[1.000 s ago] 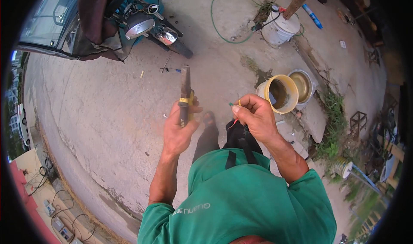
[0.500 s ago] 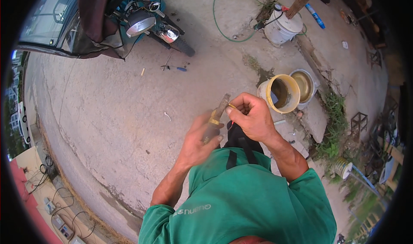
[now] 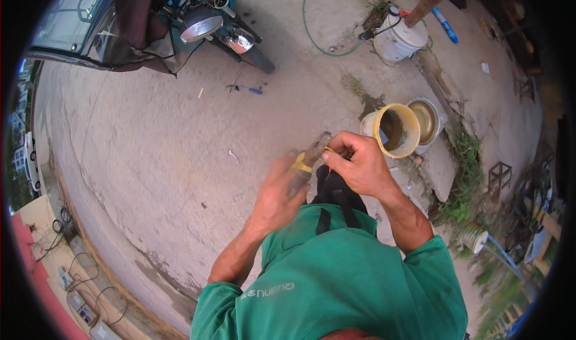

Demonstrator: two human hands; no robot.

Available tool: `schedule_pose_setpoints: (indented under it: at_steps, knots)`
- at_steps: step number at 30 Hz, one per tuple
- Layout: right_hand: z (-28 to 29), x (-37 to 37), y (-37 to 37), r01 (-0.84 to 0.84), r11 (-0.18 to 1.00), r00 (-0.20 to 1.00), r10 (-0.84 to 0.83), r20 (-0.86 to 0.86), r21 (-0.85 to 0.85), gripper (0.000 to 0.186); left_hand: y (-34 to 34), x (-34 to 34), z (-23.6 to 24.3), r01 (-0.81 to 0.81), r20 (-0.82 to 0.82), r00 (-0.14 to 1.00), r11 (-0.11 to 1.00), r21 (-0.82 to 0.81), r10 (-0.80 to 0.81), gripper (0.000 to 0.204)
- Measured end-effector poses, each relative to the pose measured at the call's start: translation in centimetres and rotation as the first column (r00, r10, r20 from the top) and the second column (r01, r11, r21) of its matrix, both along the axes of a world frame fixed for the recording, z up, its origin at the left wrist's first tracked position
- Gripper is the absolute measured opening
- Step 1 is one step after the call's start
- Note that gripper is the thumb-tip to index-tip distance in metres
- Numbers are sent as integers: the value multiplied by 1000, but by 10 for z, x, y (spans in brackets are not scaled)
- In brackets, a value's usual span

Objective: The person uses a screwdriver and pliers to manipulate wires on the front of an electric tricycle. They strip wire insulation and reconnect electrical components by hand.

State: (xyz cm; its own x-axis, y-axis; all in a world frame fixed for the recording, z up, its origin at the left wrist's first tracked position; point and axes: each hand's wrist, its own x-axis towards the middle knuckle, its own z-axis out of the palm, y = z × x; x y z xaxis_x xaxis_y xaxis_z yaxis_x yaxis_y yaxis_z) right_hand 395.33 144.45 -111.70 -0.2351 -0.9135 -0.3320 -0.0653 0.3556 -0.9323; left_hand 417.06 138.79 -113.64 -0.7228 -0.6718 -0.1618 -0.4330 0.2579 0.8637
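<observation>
My left hand (image 3: 275, 191) is wrapped round a pair of pliers (image 3: 303, 165) with black and yellow handles. The worn metal jaws point up and to the right, and they look slightly parted. Beside the jaws, my right hand (image 3: 361, 163) pinches a thin, short yellow piece (image 3: 328, 149) between thumb and forefinger. It lies close against the jaws; whether they grip it I cannot tell. A small red tip shows under the right fingers, perhaps part of the same piece. Both hands are in front of my green shirt.
A yellow bucket (image 3: 375, 124) and a metal basin (image 3: 436, 124) stand ahead right, a lidded white bucket (image 3: 393, 46) beyond. A three-wheeled vehicle (image 3: 201, 28) is far left. A blue-handled screwdriver (image 3: 255, 91) lies near its wheel. Grass (image 3: 465, 178) grows along the broken concrete at right.
The pliers have turned slightly clockwise and their jaws seem more parted than before. My right hand has shifted a little to the right, still pinching the yellow piece.
</observation>
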Motion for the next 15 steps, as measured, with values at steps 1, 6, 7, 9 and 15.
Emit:
schedule_pose_setpoints:
  at_steps: [1,6,7,9,15]
  knots:
    - [0,0,0,-4,1000,1000,4,0,0,16,0,0,0,-4,0,1000,1000,0,4,37]
    - [0,1,2,-55,998,994,51,-100,-32,15,1,2,1,-28,-12,1000,994,-107,27,39]
    - [0,2,2,-57,998,994,53,-100,-32,15,1,2,1,-30,-13,1000,994,-107,28,39]
    - [3,4,2,-52,989,980,24,-198,-139,13,2,3,0,-44,-20,999,992,-120,41,38]
    - [8,5,1,-147,986,954,120,-276,-82,14,6,11,-4,-2,-19,1000,1000,25,2,23]
